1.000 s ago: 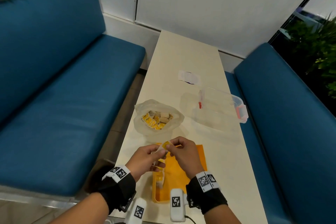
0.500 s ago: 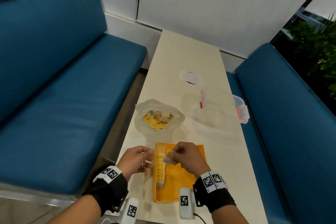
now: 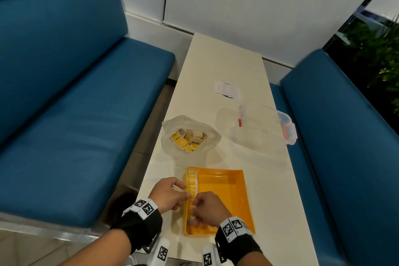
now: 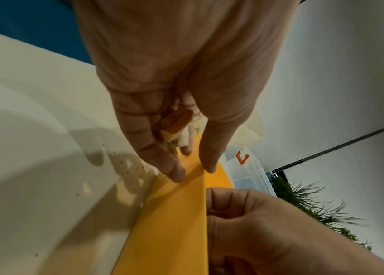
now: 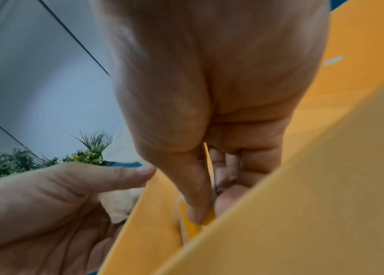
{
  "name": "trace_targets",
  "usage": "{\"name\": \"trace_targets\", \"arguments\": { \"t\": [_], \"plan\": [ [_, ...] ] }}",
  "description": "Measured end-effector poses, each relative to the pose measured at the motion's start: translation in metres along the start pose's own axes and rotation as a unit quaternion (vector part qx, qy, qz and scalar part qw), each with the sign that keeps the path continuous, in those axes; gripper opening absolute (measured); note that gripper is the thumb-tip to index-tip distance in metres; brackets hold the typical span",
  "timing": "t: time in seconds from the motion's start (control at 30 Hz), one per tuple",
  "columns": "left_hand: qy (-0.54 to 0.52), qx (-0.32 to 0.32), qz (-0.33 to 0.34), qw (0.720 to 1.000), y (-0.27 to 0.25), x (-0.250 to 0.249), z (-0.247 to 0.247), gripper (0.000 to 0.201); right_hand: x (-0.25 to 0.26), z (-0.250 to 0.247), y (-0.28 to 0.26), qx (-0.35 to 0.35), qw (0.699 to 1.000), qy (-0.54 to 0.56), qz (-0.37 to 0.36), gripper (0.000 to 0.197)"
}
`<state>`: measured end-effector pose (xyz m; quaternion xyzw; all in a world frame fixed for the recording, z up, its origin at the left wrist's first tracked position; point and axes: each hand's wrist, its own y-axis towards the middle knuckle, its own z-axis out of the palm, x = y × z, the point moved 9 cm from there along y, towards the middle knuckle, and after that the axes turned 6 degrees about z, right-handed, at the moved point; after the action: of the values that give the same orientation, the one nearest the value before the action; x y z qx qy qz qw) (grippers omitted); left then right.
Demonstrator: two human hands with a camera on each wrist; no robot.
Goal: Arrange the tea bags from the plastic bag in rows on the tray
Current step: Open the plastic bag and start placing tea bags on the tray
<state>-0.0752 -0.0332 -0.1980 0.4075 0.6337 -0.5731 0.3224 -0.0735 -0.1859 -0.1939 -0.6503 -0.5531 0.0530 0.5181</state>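
Right hand pinches a tea bag low inside the orange tray, at the near end of the row along its left wall. Left hand holds several bags (crumpled) beside that wall. Plastic bag lies just beyond.

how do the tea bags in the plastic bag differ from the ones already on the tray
The tea bags in the plastic bag lie in a loose jumble facing every way; the tea bags on the tray stand in one neat row along the tray's left wall. The bagged ones sit untouched; the row is being worked, the right hand pinching one at its near end. Both sets show yellow and white.
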Motion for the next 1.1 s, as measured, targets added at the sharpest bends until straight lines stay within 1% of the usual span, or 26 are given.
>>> {"name": "trace_targets", "arguments": {
  "t": [0.2,0.33,0.43,0.5,0.53,0.6,0.63,0.7,0.77,0.87,0.93,1.0,1.07,1.1],
  "plan": [
    [0.003,0.003,-0.007,1.000,-0.001,0.002,0.000,0.026,0.000,0.000,0.000,-0.043,0.999,0.014,-0.003,0.017],
    [0.002,0.008,-0.013,1.000,-0.002,0.004,0.001,0.026,-0.001,-0.001,-0.002,-0.065,0.998,0.023,0.007,0.019],
    [-0.021,0.006,-0.032,0.999,-0.004,0.004,0.002,0.026,0.000,-0.002,-0.003,-0.088,0.996,0.003,0.007,0.016],
    [-0.075,-0.004,-0.060,0.995,-0.007,0.005,0.000,0.037,0.007,-0.014,-0.007,-0.138,0.990,-0.037,-0.014,0.016],
    [-0.114,-0.008,-0.079,0.990,-0.008,0.005,-0.002,0.043,0.013,-0.021,-0.010,-0.166,0.984,-0.050,-0.038,0.016],
    [-0.205,-0.014,-0.114,0.972,-0.011,0.007,-0.004,0.053,0.034,-0.031,-0.022,-0.206,0.971,-0.055,-0.110,0.016],
    [-0.247,-0.015,-0.125,0.961,-0.012,0.007,-0.004,0.057,0.046,-0.034,-0.030,-0.215,0.964,-0.050,-0.149,0.016],
    [-0.303,-0.014,-0.133,0.944,-0.013,0.006,-0.004,0.063,0.068,-0.030,-0.043,-0.207,0.954,-0.047,-0.213,0.016],
    [-0.327,-0.005,-0.135,0.935,-0.015,0.002,-0.003,0.069,0.081,-0.020,-0.047,-0.184,0.952,-0.066,-0.236,0.018],
    [-0.355,0.013,-0.129,0.926,-0.018,-0.007,-0.003,0.072,0.090,-0.008,-0.043,-0.180,0.950,-0.096,-0.235,0.020],
    [-0.366,0.020,-0.117,0.923,-0.019,-0.011,-0.002,0.073,0.096,-0.006,-0.040,-0.201,0.943,-0.110,-0.241,0.015],
    [-0.370,0.030,-0.104,0.923,-0.018,-0.012,-0.001,0.073,0.100,-0.006,-0.040,-0.215,0.939,-0.100,-0.247,0.010],
    [-0.359,0.039,-0.091,0.928,-0.017,-0.012,-0.002,0.065,0.103,-0.012,-0.040,-0.213,0.944,-0.078,-0.241,0.009],
    [-0.347,0.041,-0.082,0.933,-0.018,-0.012,-0.004,0.057,0.103,-0.017,-0.039,-0.205,0.948,-0.067,-0.234,0.008]
  ]
}}
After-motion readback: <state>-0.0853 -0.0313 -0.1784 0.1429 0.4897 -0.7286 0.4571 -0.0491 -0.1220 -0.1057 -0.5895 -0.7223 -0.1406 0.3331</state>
